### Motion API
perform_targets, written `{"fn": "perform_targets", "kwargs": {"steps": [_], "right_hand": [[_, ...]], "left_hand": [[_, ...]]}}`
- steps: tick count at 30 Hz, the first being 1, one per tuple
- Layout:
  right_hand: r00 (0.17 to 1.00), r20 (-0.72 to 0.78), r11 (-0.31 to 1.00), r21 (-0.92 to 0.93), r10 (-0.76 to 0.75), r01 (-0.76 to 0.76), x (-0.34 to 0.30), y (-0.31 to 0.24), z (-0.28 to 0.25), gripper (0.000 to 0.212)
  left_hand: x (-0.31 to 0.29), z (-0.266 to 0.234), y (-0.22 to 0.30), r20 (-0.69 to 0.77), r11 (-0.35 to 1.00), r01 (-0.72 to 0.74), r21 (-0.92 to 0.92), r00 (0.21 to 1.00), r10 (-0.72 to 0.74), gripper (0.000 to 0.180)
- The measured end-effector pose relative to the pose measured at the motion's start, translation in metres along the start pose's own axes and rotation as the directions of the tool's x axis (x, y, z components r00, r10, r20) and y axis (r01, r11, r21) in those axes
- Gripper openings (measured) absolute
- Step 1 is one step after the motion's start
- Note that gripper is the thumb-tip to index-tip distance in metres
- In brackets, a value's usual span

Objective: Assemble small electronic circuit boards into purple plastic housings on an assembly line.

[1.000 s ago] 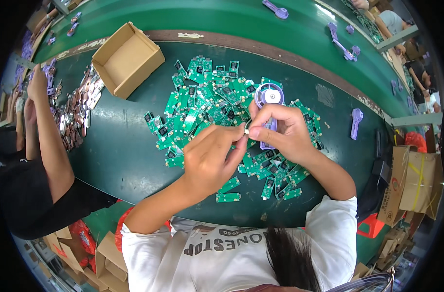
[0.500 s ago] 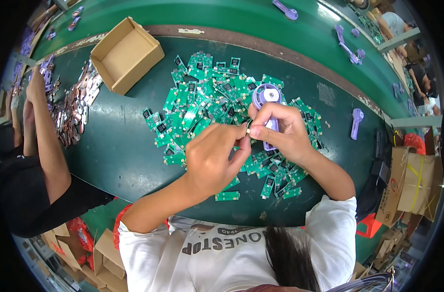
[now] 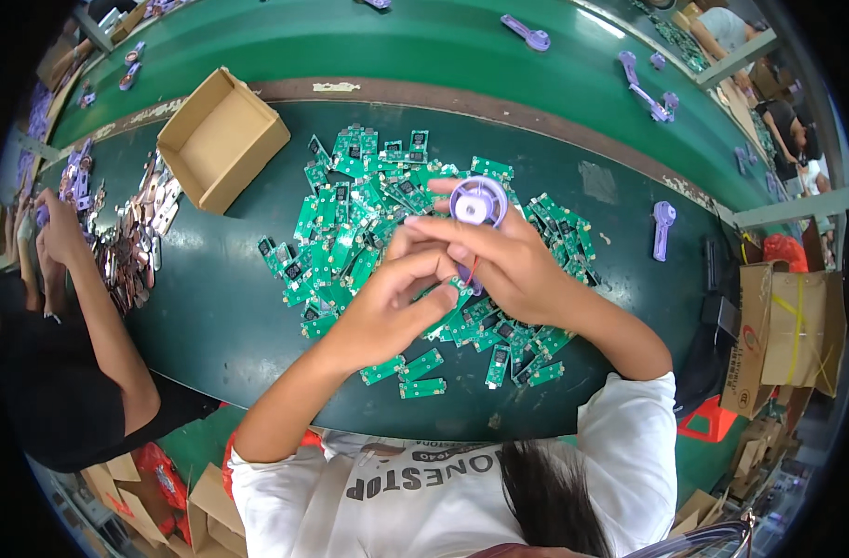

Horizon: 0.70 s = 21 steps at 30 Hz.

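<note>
My right hand [image 3: 522,265] is closed around a purple handheld fan body [image 3: 480,200], its round head up and its handle partly hidden by my fingers. A thin red wire [image 3: 473,268] shows beside the handle, between my hands. My left hand [image 3: 392,302] is closed with thumb and fingers curled together close to the wire; what they pinch is hidden. Beneath both hands spreads a loose heap of green circuit boards [image 3: 336,237], some carrying black parts. A few boards [image 3: 422,388] lie apart at the near side.
An open cardboard box [image 3: 215,149] stands at the back left, beside a pile of shiny metallic pieces [image 3: 140,237]. Another person's arm [image 3: 103,307] reaches in at left. One purple part [image 3: 663,231] lies at right; more rest on the green conveyor [image 3: 527,35] beyond the table edge.
My hands have shifted slightly left and down in the view. The right hand has turned and wrapped round the fan body, and the red wire now shows. The left fingers have curled beside it.
</note>
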State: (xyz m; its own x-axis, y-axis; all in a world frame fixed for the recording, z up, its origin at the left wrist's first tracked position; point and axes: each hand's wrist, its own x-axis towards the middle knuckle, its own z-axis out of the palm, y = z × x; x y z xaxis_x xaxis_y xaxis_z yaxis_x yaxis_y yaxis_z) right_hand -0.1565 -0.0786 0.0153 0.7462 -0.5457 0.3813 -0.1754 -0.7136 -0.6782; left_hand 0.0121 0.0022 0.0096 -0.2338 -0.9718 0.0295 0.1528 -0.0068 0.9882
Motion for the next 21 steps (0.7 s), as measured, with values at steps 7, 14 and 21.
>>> {"fn": "perform_targets", "kwargs": {"steps": [7, 14, 21], "right_hand": [[0.996, 0.012, 0.995, 0.036, 0.092, -0.093, 0.01, -0.014, -0.018, 0.029], [1.0, -0.002, 0.997, 0.075, 0.02, -0.019, 0.008, -0.007, -0.04, 0.018], [0.991, -0.014, 0.991, -0.019, -0.132, 0.131, 0.008, -0.001, -0.043, 0.02]], "left_hand": [[0.004, 0.01, -0.011, -0.077, 0.917, 0.108, -0.384, 0.986, -0.148, 0.007], [0.006, -0.001, -0.014, 0.0, 0.971, 0.121, -0.206, 0.992, -0.124, 0.011], [0.008, -0.017, -0.001, -0.019, 0.983, 0.12, -0.141, 0.992, -0.124, 0.012]]}}
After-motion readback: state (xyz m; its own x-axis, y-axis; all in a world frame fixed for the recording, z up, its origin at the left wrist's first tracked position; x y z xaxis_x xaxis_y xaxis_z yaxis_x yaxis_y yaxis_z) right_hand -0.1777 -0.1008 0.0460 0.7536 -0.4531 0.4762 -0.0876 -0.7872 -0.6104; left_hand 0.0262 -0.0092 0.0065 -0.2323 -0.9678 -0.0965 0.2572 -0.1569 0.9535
